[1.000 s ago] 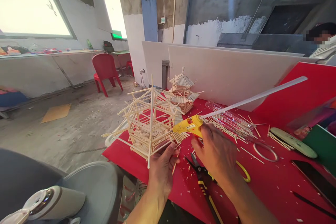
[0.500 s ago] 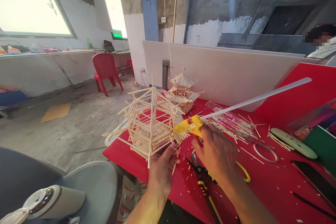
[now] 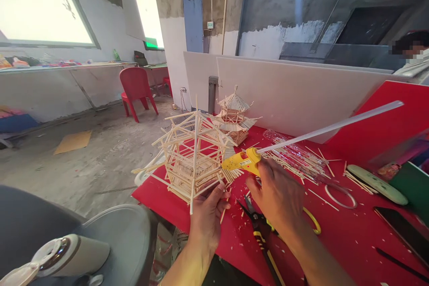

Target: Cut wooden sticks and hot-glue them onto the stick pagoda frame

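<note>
My right hand [image 3: 276,187] is closed round the handle of a yellow glue gun [image 3: 241,161], with a long clear glue stick [image 3: 331,126] jutting from its back. The nozzle points left and meets the lower right side of a wooden-stick pavilion model [image 3: 187,156]. At the model's near lower corner, my left hand [image 3: 209,203] pinches the stick frame between thumb and fingers. Below my right hand lie black-and-yellow pliers [image 3: 261,232] on the red tabletop [image 3: 321,241]. A yellow handle loop [image 3: 313,221] shows partly from behind my right wrist.
Behind stands a smaller finished-looking stick pagoda [image 3: 234,116]. Loose sticks [image 3: 298,158] in plastic wrap, a tape ring [image 3: 342,196], a green case [image 3: 377,183] and a phone [image 3: 402,230] lie rightward. At lower left, a grey stool [image 3: 127,241] bears a white bottle [image 3: 73,254]. A person [image 3: 414,53] is at far right.
The view has shifted very slightly. Both hands keep their hold, and the glue gun's nozzle stays at the same side of the pavilion model.
</note>
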The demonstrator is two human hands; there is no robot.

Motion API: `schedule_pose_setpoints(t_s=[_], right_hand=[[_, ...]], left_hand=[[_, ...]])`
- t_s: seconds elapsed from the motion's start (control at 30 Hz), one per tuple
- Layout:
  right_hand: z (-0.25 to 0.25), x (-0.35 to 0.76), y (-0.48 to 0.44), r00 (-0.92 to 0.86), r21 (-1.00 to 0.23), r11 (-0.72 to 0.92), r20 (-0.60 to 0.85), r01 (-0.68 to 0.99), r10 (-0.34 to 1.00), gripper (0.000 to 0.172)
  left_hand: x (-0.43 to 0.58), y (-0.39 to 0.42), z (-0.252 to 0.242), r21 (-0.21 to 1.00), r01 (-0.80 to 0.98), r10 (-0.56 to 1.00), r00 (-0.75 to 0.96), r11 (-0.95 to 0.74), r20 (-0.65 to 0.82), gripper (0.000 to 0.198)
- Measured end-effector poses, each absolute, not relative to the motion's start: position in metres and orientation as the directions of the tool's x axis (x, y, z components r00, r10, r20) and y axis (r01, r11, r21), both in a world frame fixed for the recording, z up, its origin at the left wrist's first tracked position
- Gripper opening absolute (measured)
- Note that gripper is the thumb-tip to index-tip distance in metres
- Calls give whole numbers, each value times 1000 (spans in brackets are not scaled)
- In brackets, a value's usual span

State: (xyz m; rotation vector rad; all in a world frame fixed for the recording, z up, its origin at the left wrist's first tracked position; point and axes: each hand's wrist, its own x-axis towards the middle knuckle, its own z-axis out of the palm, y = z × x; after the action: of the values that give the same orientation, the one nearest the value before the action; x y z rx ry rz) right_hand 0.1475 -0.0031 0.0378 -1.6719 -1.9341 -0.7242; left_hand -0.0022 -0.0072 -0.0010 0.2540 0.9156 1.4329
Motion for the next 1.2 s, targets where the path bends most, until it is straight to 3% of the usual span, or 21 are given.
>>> schedule_pose_setpoints(t_s=[0.83,1.2], right_hand=[[28,162,-19,-190,141,128,687,982,701,22],[25,167,-25,-154,101,116,714,988,683,21]], left_hand=[[-3,-9,-3,665,-734,924,-143,142,-356,41],[-1,-5,-3,690,-709,933,-133,146,-334,40]])
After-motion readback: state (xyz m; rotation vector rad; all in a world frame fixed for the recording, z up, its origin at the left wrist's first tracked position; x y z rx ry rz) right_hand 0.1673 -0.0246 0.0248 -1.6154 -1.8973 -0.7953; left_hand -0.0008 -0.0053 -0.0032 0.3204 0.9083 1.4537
